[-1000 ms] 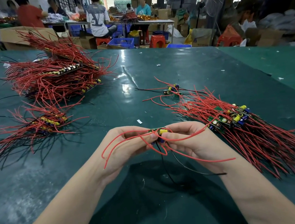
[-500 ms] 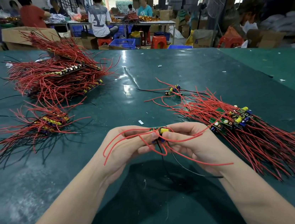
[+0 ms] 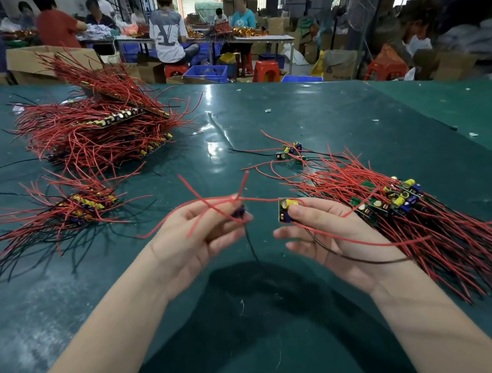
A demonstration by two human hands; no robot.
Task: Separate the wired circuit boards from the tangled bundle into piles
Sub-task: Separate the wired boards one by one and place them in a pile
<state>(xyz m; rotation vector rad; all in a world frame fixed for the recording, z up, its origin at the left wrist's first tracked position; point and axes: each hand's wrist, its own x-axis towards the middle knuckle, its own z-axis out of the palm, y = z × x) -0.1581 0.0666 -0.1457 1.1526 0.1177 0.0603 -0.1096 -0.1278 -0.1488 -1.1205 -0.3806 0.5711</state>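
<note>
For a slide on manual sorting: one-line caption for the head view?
Left hand and right hand each hold a wired circuit board over the green table, red-wired piles at either side.

The table (image 3: 293, 124) is glossy, scuffed green sheeting; the wires (image 3: 450, 248) wear smooth red and black plastic; stools (image 3: 266, 70) look moulded plastic.

left hand (image 3: 195, 239) pinching, right hand (image 3: 331, 231) pinching
</note>
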